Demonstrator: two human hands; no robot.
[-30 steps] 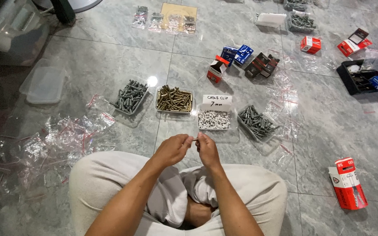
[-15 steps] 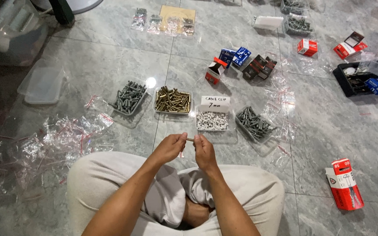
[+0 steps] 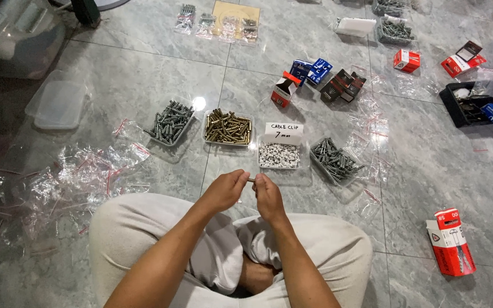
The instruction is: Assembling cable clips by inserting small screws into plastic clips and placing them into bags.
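My hands have risen slightly; left hand (image 3: 223, 191) and right hand (image 3: 268, 197) pinch one small grey piece (image 3: 251, 180) together, just below the tray of white clips (image 3: 279, 155), trays full.

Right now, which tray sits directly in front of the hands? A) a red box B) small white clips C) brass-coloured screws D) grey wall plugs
B: the tray of small white clips lies just beyond the left hand and right hand, which pinch a small piece between them.

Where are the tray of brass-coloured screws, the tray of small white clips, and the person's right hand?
tray of brass-coloured screws (image 3: 227, 126), head view, screw pile.
tray of small white clips (image 3: 279, 155), head view, clip heap.
right hand (image 3: 269, 197), head view, back.
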